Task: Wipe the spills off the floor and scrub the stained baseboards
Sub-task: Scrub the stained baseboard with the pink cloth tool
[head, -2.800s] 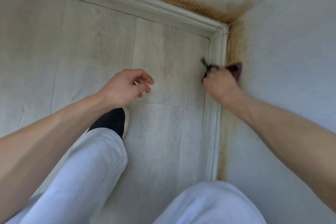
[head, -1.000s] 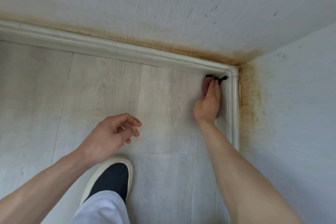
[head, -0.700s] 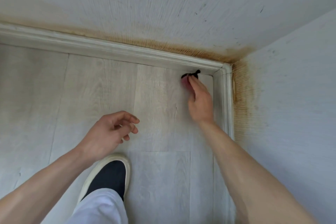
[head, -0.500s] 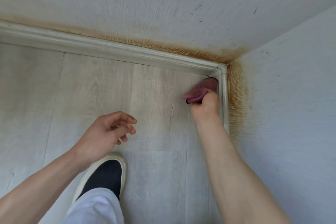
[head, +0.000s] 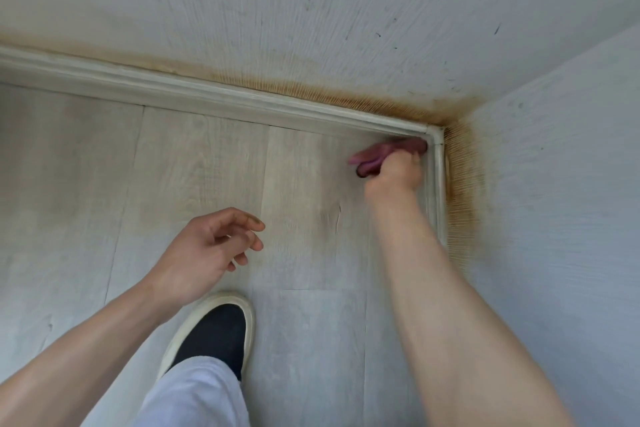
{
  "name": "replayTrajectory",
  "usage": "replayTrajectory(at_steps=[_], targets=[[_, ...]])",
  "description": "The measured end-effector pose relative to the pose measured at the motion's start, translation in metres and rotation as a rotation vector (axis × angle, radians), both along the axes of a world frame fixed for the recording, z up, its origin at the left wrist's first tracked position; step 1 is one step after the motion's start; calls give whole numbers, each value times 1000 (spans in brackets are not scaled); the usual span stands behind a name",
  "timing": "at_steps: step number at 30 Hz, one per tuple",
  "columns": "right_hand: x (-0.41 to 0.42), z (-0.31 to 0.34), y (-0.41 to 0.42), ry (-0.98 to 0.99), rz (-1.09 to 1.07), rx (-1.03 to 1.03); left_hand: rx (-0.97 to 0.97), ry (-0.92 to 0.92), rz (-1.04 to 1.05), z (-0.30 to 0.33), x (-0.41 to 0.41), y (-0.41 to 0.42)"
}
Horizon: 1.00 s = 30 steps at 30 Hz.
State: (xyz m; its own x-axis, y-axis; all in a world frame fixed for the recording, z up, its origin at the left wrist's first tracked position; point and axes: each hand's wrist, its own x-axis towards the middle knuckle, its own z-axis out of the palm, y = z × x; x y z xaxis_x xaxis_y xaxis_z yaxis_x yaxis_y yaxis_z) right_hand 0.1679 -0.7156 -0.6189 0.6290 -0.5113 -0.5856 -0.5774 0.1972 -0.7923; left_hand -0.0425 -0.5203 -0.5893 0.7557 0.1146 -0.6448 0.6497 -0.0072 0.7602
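Note:
My right hand point(head: 393, 175) grips a pinkish-purple cleaning pad point(head: 384, 152), blurred by motion, down in the floor corner where two white baseboards meet. One baseboard point(head: 214, 95) runs along the far wall, the other point(head: 438, 184) along the right wall. Brown-orange stains point(head: 349, 95) line the wall just above both baseboards and are darkest at the corner. My left hand point(head: 211, 248) hovers above the pale wood-look floor point(head: 194, 163) with fingers loosely curled, holding nothing.
My left foot in a dark slip-on shoe with a white sole point(head: 214, 331) stands on the floor below the left hand, under a light trouser leg point(head: 194, 395). Textured grey walls close the corner at the top and right.
The right hand has rubbed the pad back and forth at the corner, from the right wall to the floor along the far baseboard, and back into the corner. The left hand stays hovering.

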Motion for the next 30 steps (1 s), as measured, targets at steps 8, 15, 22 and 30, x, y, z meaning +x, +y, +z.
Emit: replayTrajectory(at_steps=[8, 15, 22, 30], targets=[[-52, 0, 79, -46, 482, -205, -18, -2, 23, 2, 1, -3], [-19, 17, -3, -136, -3, -152, -8, 3, 59, 0, -2, 7], [-30, 8, 150, -108, 178, -120, 21, -10, 187, -4, 11, 16], [-92, 20, 208, -33, 522, 212, 80, 6, 433, -10, 6, 24]])
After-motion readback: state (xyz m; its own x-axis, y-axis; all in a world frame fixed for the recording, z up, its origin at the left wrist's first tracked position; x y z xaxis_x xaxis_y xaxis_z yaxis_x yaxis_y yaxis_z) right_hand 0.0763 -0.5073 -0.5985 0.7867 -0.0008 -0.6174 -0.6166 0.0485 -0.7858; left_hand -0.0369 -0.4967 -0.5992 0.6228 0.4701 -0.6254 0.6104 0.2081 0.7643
